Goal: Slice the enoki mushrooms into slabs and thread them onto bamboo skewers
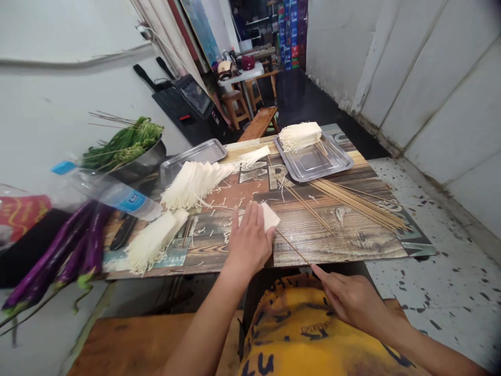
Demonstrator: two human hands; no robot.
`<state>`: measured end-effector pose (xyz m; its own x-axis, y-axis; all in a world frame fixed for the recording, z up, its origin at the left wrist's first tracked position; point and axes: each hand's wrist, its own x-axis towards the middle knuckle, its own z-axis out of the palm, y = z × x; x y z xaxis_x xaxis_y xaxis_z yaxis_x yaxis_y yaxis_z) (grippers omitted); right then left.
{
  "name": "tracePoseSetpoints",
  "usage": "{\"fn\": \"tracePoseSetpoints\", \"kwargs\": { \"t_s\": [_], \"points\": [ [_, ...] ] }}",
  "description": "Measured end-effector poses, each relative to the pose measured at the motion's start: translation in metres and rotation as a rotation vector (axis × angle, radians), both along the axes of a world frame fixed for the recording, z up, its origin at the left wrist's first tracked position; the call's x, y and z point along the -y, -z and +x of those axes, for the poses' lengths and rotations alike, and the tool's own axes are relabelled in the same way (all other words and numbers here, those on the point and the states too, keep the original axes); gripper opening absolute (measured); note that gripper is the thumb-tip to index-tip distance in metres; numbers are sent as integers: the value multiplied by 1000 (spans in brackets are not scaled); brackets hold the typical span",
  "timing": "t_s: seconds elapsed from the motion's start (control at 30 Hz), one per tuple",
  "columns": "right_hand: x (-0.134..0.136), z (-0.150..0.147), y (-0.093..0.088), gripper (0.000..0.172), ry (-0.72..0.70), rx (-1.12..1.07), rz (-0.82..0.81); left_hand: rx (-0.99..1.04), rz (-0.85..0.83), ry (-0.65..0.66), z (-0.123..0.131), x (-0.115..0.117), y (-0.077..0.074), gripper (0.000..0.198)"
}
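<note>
My left hand (248,233) lies flat, fingers stretched out, over a small bunch of enoki mushrooms (271,217) and presses it onto the table. Its pale cut end shows past my thumb and fingers; the rest is under my palm. Between the fingertips of my right hand (346,290), at the table's front edge, is a thin bamboo skewer (294,247). The skewer's far end meets the bunch; how deep it goes in is hidden. More enoki (191,185) lie in a fanned row to the left, with another bunch (154,240) nearer me.
A metal tray (332,162) holds skewered enoki (300,136). Loose skewers (364,206) lie to its right front. On the left are a second tray (203,151), a water bottle (113,193), a dark-handled knife (123,232), eggplants (58,256) and a bowl (144,162) of greens.
</note>
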<state>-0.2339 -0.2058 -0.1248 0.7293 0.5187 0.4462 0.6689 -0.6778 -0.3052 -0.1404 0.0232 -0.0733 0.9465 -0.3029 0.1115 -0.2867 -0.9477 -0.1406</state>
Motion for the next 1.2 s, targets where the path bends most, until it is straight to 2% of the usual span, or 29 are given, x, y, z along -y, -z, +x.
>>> {"fn": "tracePoseSetpoints", "kwargs": {
  "t_s": [0.13,0.23,0.3,0.6,0.87,1.03,1.2],
  "points": [
    [0,1,0,37,4,8,-3,-18,-30,20,-14,13,17,67],
    [-1,1,2,38,-14,-3,-5,11,-47,20,-17,13,28,69],
    [-2,1,2,39,-22,-20,-5,11,-51,32,-16,11,31,68],
    [-10,4,3,45,-17,5,-34,10,-63,44,-14,10,29,70],
    [-22,11,7,45,-6,38,-214,4,-63,48,-14,9,28,70],
    [-42,16,-1,54,19,-1,-334,-20,-48,39,-14,11,25,69],
    [-57,18,-10,50,97,-89,-378,-34,-52,55,-14,7,22,68]
  ]
}}
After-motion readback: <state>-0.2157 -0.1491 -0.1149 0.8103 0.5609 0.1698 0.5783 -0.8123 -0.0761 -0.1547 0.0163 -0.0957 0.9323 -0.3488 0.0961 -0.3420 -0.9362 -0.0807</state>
